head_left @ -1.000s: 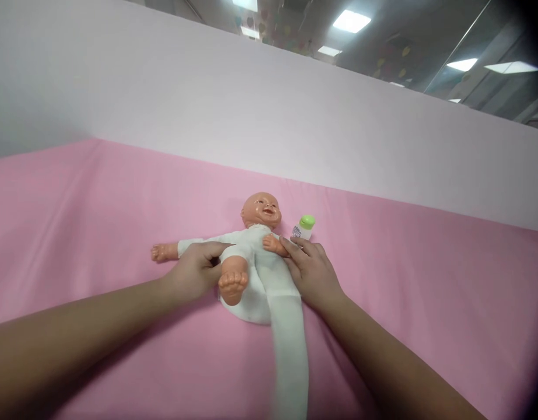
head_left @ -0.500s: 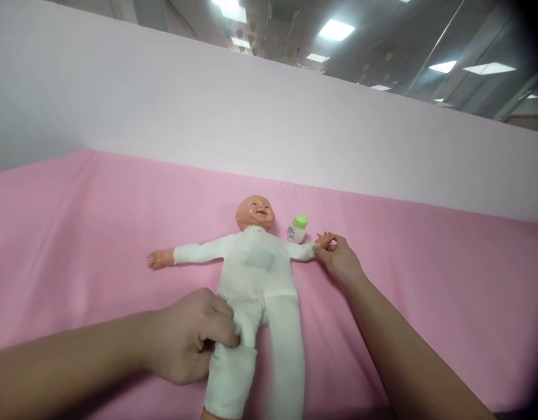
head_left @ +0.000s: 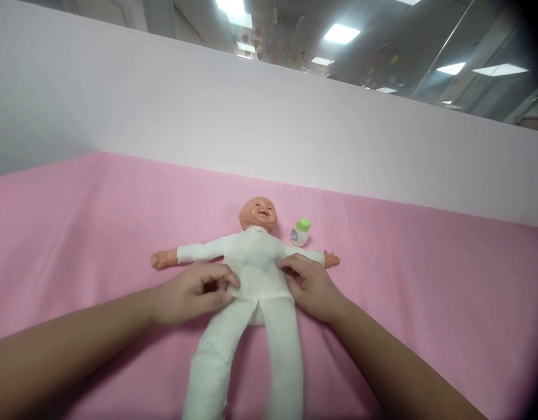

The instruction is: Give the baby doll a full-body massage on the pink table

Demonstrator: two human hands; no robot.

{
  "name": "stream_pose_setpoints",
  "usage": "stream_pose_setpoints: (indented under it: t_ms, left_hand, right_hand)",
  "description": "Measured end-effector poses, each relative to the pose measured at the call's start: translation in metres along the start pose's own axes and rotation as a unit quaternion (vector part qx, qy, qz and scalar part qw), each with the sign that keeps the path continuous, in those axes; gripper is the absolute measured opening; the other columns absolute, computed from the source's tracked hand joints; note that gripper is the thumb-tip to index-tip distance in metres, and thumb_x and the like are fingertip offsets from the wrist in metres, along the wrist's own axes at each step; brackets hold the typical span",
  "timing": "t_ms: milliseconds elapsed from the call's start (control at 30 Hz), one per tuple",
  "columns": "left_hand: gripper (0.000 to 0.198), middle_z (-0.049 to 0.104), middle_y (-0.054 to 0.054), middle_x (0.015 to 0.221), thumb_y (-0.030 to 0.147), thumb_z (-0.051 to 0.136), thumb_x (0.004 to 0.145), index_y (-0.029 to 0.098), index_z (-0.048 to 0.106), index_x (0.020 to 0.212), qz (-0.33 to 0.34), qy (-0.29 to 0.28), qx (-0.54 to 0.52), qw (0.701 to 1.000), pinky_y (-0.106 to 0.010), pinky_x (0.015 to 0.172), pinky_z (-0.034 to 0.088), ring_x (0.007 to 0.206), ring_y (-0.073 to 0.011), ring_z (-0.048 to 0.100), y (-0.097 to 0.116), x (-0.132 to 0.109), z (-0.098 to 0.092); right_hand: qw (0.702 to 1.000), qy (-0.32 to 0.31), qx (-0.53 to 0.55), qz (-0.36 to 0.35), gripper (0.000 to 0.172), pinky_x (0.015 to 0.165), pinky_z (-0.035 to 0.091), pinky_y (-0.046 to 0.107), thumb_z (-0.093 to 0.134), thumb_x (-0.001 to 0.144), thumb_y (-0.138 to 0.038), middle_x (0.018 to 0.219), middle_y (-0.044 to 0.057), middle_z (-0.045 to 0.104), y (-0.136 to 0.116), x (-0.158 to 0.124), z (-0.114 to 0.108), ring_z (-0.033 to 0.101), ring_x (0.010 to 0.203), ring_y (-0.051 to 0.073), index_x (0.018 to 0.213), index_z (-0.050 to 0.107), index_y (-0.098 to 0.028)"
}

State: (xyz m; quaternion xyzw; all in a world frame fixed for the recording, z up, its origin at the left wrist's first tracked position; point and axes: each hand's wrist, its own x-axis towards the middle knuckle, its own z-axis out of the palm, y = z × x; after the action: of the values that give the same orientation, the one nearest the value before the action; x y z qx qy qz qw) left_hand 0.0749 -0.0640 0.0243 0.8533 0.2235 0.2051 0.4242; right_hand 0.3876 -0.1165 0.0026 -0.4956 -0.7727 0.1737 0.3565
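A baby doll [head_left: 258,274] with a bald plastic head and a white cloth body lies on its back, arms spread wide. Its legs point toward me, and the lower ends run out of view. My left hand [head_left: 194,294] rests against one side of the doll's waist, fingers loosely bent, thumb apart from them. On the other side of the torso, my right hand [head_left: 313,289] touches the cloth with bent fingertips, its thumb also apart. Neither hand is closed around the doll. A small clear bottle [head_left: 300,233] with a green cap stands slightly tilted beside the doll's head.
Pink sheeting [head_left: 426,303] covers the surface under the doll, with soft folds. Behind it rises a plain white panel [head_left: 251,128]. Above that is glass [head_left: 286,35] with ceiling lights and heart-shaped decorations showing.
My left hand has let go of the doll's leg and moved up to its waist. My right hand has left the doll's hand for its side. The bent leg now lies straighter.
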Motion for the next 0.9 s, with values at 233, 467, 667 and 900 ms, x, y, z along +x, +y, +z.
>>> stream_pose_setpoints:
  t_ms: [233, 467, 667, 900]
  left_hand:
    - [0.05, 0.074, -0.003, 0.084, 0.062, 0.045, 0.102, 0.022, 0.061, 0.128, -0.192, 0.175, 0.23, 0.938, -0.034, 0.07, 0.042, 0.079, -0.0248, 0.067, -0.001, 0.01, -0.021]
    - [0.064, 0.077, -0.011, 0.098, 0.067, 0.042, 0.1, 0.018, 0.06, 0.138, -0.22, 0.182, 0.275, 0.918, -0.037, 0.072, 0.044, 0.091, -0.0331, 0.071, 0.01, 0.011, -0.018]
    - [0.076, 0.073, -0.017, 0.119, 0.07, 0.04, 0.101, 0.014, 0.049, 0.151, -0.19, 0.184, 0.267, 0.927, -0.044, 0.088, 0.05, 0.109, -0.0368, 0.068, -0.006, 0.01, -0.018]
    - [0.087, 0.047, -0.021, 0.158, 0.074, 0.04, 0.099, 0.017, 0.032, 0.164, -0.211, 0.175, 0.292, 0.916, -0.058, 0.113, 0.041, 0.146, -0.0451, 0.041, -0.036, 0.009, -0.019]
  right_hand:
    - [0.998, -0.01, -0.034, -0.056, 0.058, 0.113, 0.052, 0.046, 0.05, 0.089, -0.008, 0.139, 0.007, 0.067, -0.009, -0.008, 0.025, 0.062, 0.129, 0.024, 0.143, 0.06, -0.027]
    - [0.971, -0.087, -0.207, -0.078, 0.112, 0.116, 0.037, 0.07, 0.075, 0.07, -0.025, 0.175, 0.018, 0.02, -0.044, -0.011, 0.031, 0.039, 0.148, 0.049, 0.168, 0.022, -0.029]
    - [0.919, -0.112, -0.176, -0.335, 0.076, 0.118, 0.039, 0.061, 0.072, 0.081, -0.03, 0.16, 0.014, 0.05, -0.068, -0.017, 0.046, 0.047, 0.143, 0.038, 0.153, 0.047, -0.029]
    - [0.921, 0.145, -0.007, -0.361, 0.046, 0.101, 0.059, 0.047, 0.059, 0.096, -0.027, 0.158, 0.019, 0.046, -0.044, -0.018, 0.045, 0.062, 0.128, 0.031, 0.141, 0.053, -0.02]
